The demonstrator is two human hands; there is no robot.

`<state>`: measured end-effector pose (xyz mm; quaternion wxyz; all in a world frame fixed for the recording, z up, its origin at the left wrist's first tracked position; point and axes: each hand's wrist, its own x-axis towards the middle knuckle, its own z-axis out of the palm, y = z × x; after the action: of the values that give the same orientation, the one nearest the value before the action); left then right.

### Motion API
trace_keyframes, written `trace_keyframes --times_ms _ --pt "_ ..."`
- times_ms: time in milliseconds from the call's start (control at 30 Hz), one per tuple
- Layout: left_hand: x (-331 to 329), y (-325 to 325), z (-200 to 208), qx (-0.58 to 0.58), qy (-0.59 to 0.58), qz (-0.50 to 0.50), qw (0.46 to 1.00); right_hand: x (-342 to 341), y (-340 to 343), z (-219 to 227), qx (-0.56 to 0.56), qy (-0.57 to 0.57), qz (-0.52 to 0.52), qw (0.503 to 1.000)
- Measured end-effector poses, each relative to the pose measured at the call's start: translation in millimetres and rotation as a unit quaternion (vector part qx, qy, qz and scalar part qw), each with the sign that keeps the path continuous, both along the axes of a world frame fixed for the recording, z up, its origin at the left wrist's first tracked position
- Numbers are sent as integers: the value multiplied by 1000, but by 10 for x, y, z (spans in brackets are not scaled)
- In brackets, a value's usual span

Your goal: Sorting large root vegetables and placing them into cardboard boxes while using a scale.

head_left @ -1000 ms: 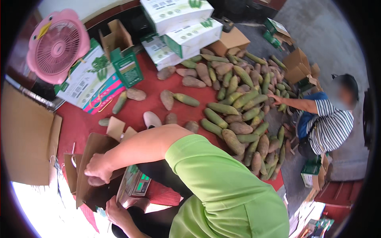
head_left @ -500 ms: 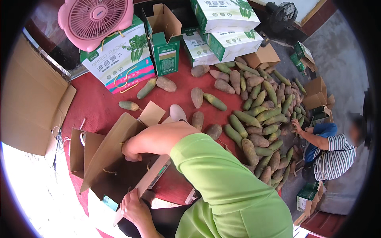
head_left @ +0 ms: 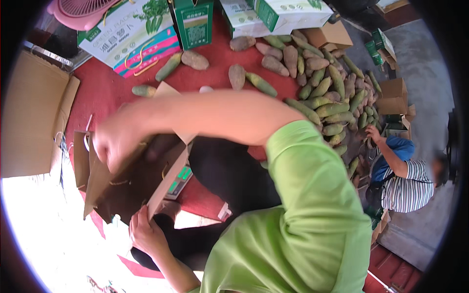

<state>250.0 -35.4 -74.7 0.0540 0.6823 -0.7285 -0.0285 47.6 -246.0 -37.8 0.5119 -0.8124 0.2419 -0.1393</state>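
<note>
An open cardboard box (head_left: 100, 188) stands in front of me at the left, its flaps spread. My left hand (head_left: 142, 232) is closed on the near edge of its wall, fingers over the rim. My right arm reaches across above the box, and my right hand (head_left: 115, 139) hovers over its far-left flap. Motion smears those fingers, so whether they hold anything does not show. In the box's shadowed interior a dim rounded shape is hard to make out. Just right of the box wall sits a scale (head_left: 179, 181) with lit green displays.
Green radishes (head_left: 337, 110) and brownish-pink roots (head_left: 290, 59) are piled on the red floor covering. Printed cartons (head_left: 139, 36) and a pink fan (head_left: 83, 10) stand at the far left. At the right a co-worker in a striped shirt (head_left: 408, 185) reaches toward the pile. A flattened cardboard sheet (head_left: 31, 115) leans at the left.
My right hand has left the box opening and swung up-left over the far flap. My left hand stays on the box edge. The view has shifted, and my dark-clothed knee now shows beside the scale.
</note>
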Motion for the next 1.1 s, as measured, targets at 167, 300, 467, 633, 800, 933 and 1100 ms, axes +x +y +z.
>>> trace_keyframes --times_ms 167,300,467,633,800,933,1100 --pt "-148 -43 37 -27 10 -3 1000 -1806 291 -385 -14 -70 -414 908" --pt "-140 -26 47 -29 14 -4 999 -2786 1037 -1881 -37 187 -556 809" --pt "-56 -5 -27 -41 27 -20 999 -2826 2085 -3015 -23 351 -531 771" --pt "-124 -4 23 -46 34 -19 998 -2489 1769 -3203 117 282 -609 732" --pt "-179 -11 90 -43 32 -30 998 -2338 1381 -4054 245 183 -754 581" --pt "-182 -31 75 -51 4 -39 998 -2209 1330 -4309 249 139 -805 520" --pt "-121 -62 61 -61 -14 -42 997 -2148 1172 -4260 271 163 -808 497"
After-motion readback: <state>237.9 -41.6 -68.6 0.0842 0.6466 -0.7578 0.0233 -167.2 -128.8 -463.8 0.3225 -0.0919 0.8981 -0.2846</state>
